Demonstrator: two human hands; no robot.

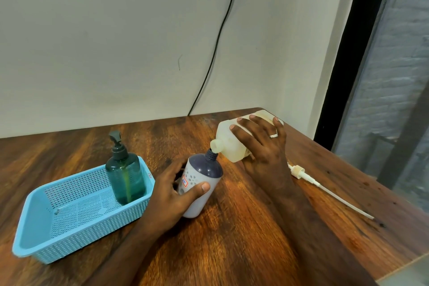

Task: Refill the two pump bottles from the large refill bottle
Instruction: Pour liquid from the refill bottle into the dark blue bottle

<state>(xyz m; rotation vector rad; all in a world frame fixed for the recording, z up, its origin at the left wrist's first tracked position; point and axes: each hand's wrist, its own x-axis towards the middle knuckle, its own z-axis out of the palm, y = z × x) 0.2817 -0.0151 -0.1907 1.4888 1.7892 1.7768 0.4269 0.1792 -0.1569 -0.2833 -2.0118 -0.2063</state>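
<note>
Right grip: right hand (263, 148) wraps the large refill bottle (232, 144), a squarish, translucent, cream plastic jug tipped spout-down.
Left grip: left hand (173, 190) clasps the white pump bottle (200, 183), dark-shouldered, uncapped, tilted; spout meets its neck.
Loose pump (325, 188): cream head and long tube, lying on the worktop right of the arm.
Basket (34, 239): pale blue perforated plastic, holding one upright green pump bottle (125, 179).
Worktop (243, 239): glossy dark wood against a plain wall, one black cable (218, 42) hanging.
Count: two pump bottles, one jug.

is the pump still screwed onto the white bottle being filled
No, the white bottle has a bare open neck under the refill bottle, and its pump lies on the table.
</note>
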